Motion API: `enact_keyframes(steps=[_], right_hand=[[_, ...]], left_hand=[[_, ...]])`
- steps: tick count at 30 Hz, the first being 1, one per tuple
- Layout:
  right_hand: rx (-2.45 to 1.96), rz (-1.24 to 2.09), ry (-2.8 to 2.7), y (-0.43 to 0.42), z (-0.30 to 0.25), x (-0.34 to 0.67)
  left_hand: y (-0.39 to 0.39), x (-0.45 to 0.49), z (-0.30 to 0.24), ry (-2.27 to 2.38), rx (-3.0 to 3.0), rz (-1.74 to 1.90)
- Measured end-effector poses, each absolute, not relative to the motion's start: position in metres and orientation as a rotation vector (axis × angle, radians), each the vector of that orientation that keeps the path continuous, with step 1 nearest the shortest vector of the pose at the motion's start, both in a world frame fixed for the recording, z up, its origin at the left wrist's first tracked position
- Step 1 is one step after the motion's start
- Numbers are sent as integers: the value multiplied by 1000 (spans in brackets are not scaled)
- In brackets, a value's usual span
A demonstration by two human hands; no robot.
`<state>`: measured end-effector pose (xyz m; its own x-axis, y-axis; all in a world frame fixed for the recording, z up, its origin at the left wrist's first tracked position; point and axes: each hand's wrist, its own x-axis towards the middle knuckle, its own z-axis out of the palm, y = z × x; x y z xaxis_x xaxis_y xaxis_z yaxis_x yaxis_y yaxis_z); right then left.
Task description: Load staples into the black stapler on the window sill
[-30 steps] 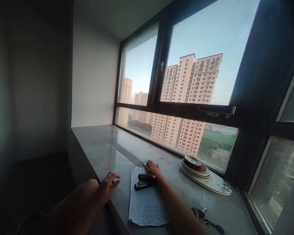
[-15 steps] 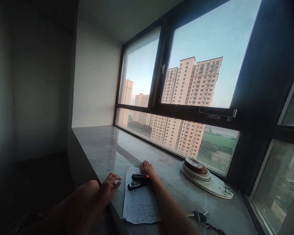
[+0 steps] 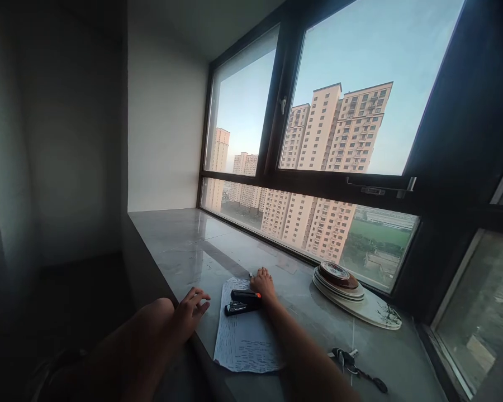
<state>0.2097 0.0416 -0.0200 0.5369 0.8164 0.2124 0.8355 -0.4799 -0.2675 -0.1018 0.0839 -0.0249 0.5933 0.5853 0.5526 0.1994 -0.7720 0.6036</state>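
Note:
A black stapler point(image 3: 243, 302) with an orange-red spot at its right end lies on a sheet of paper point(image 3: 249, 352) covered in rows of short dark marks. The stapler's top arm is raised from its base. My right hand point(image 3: 263, 282) is by the paper's upper right corner, fingers bent and close together, its forearm passing right of the stapler. Beside its thumb shows a small greyish piece point(image 3: 250, 274), too small to name. My left hand point(image 3: 190, 310) hangs over the ledge's front edge, left of the paper, fingers loosely bent and apart, holding nothing.
On the grey stone ledge point(image 3: 167, 240), a stack of plates point(image 3: 339, 285) stands at the right by the window. Keys point(image 3: 346, 360) with a dark cord lie nearer me. My bent knee point(image 3: 161, 310) is at the ledge's left edge. A large window point(image 3: 343, 184) runs behind.
My right hand has slid slightly right, off the paper's corner, and the small greyish piece now shows beside its thumb. My left hand and the stapler stay put; the view shifts slightly.

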Motion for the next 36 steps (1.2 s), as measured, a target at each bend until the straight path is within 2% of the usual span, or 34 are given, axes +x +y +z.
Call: enact_keyframes(steps=[9, 16, 21, 36], right_hand=[[-2293, -2, -1735, 55, -15, 180], [-2168, 57, -1873, 97, -4, 121], [-2099, 99, -1896, 97, -2, 98], [-2276, -13, -1614, 31, -12, 171]], left_hand=[[77, -95, -19, 602, 2319, 1097], [83, -100, -13, 612, 2156, 1383], [97, -110, -20, 746, 1949, 1490], [65, -104, -6, 595, 1904, 1298]])
